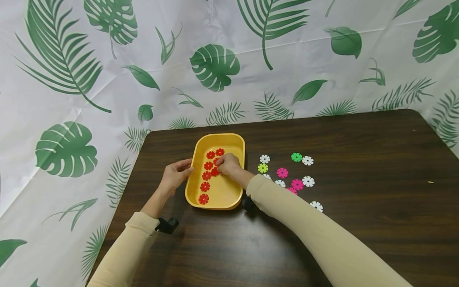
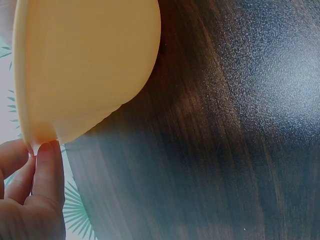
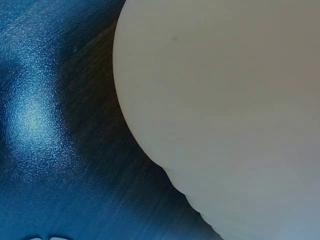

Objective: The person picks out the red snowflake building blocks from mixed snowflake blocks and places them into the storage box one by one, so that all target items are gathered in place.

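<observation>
A yellow tray (image 1: 215, 205) holds several red notched plastic discs (image 1: 205, 186), a line of them running down its left side and a shorter second line beside it. My left hand (image 1: 175, 173) pinches the tray's left rim between thumb and fingers; the left wrist view shows the fingers (image 2: 48, 172) at the tray's outer wall. My right hand (image 1: 229, 164) reaches inside the tray, its curled fingertips on a red disc (image 1: 214, 172) of the shorter line. In the right wrist view the tray's pale outer wall (image 3: 215, 100) fills most of the picture and the hand is hidden.
On the dark wooden table (image 1: 358, 159), right of the tray, lie loose notched discs: several white discs (image 1: 308, 181), some pink discs (image 1: 282, 172), a green disc (image 1: 296, 157) and a yellow-green disc (image 1: 263, 168). My right forearm passes over some. Behind hangs a leaf-patterned curtain (image 1: 251, 87).
</observation>
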A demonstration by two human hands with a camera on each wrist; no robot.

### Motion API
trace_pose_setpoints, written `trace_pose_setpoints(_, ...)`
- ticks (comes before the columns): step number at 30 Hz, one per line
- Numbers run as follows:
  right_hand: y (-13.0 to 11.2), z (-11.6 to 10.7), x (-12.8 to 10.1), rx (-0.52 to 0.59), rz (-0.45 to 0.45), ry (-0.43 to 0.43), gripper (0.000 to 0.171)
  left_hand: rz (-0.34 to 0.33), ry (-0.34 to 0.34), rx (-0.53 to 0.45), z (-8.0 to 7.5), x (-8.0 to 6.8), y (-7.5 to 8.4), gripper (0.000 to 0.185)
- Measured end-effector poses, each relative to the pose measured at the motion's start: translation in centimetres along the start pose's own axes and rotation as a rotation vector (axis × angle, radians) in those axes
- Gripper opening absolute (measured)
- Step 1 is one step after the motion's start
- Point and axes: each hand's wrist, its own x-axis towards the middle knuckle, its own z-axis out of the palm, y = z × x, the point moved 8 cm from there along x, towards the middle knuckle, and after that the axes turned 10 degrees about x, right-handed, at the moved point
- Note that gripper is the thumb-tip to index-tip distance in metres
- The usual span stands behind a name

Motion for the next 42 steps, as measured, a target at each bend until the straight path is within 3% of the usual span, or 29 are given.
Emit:
trace_pose_setpoints(11,-0.3,-0.1,-0.3,0.053,-0.011,-0.022,0.013,-0.005,0.002,-0.006,0.0,0.0,0.1,0.042)
trace_pose_setpoints(23,-1.9,-1.0,-1.8,0.254,0.013,-0.148,0.023,0.001,0.002,-0.007,0.1,0.0,0.0,0.042)
trace_pose_setpoints(34,-1.8,-6.7,-3.4,0.420,-0.026,-0.130,0.032,-0.015,0.003,-0.004,0.1,-0.1,0.0,0.042)
trace_pose_setpoints(42,0.5,-11.3,-4.7,0.385,-0.047,-0.103,0.035,-0.016,0.004,0.003,0.1,-0.1,0.0,0.041)
